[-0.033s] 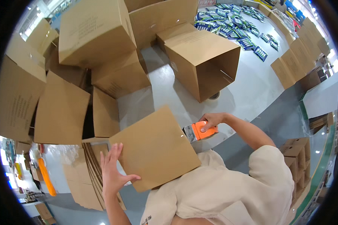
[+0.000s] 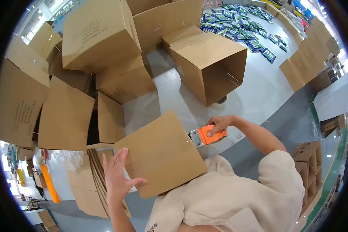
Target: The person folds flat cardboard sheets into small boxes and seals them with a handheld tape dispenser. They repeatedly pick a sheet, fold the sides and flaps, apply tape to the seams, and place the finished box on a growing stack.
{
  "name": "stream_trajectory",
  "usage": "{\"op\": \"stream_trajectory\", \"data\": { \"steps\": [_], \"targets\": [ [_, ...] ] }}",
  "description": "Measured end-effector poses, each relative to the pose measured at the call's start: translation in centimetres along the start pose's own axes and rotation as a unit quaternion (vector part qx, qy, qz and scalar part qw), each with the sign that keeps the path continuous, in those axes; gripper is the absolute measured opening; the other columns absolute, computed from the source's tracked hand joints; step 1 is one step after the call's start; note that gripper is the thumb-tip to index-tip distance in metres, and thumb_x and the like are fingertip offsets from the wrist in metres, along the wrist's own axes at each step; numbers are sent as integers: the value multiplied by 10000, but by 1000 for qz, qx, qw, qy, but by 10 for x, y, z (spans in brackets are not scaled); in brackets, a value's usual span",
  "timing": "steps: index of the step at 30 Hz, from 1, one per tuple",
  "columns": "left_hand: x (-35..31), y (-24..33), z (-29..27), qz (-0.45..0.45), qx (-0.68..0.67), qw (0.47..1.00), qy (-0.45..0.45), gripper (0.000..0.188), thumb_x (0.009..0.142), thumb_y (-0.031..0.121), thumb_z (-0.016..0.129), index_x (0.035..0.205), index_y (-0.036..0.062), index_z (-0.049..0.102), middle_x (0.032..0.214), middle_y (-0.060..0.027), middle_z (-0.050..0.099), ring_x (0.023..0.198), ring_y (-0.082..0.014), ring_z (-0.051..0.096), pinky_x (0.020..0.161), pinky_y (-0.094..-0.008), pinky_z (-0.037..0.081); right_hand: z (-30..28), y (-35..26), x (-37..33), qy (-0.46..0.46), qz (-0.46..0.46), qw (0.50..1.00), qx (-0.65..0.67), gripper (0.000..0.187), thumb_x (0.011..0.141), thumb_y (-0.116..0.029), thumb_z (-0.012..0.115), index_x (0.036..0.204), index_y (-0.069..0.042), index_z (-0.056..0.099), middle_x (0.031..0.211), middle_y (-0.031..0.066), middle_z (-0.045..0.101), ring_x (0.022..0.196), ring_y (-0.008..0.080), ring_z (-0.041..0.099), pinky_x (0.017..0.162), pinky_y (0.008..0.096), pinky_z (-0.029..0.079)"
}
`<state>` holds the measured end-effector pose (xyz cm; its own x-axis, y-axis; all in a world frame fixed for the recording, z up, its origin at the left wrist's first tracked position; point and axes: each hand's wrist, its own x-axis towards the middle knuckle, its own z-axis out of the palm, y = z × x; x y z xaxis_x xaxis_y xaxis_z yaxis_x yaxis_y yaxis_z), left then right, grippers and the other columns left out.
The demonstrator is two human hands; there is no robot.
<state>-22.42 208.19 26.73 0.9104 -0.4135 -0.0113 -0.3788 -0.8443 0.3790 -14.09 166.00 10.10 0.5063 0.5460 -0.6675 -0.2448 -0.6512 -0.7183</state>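
A brown cardboard box (image 2: 162, 152) rests against my chest, one flat face turned up. My left hand (image 2: 118, 178) lies on its lower left edge with the fingers spread. My right hand (image 2: 219, 124) grips an orange tape dispenser (image 2: 207, 137), whose metal end touches the box's right edge.
Several assembled cardboard boxes (image 2: 100, 34) are piled at the left and top; one open box (image 2: 214, 65) lies on its side ahead. Flattened cartons (image 2: 92, 193) are stacked at the lower left. Blue packets (image 2: 251, 34) cover the floor at the upper right, beside more boxes (image 2: 305, 58).
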Motion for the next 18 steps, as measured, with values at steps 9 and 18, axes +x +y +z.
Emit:
{"op": "stream_trajectory", "data": {
  "steps": [9,18],
  "targets": [
    [101,98,106,357,105,909,-185,558,938,526,531,766,30,723,796,-120,704,837,-291,653,928,-412,455,33,-107,-33,145,11,806,-574,403,792,-528,690,823,-135,771,810,102,730,790,277,712,658,381,534],
    [80,113,55,340,22,939,-58,616,941,545,542,1281,33,589,1264,-189,633,1217,-290,571,1146,-498,287,109,9,-16,394,-76,795,-454,568,822,-366,704,1172,55,552,728,111,641,624,282,625,562,429,489]
  ]
}}
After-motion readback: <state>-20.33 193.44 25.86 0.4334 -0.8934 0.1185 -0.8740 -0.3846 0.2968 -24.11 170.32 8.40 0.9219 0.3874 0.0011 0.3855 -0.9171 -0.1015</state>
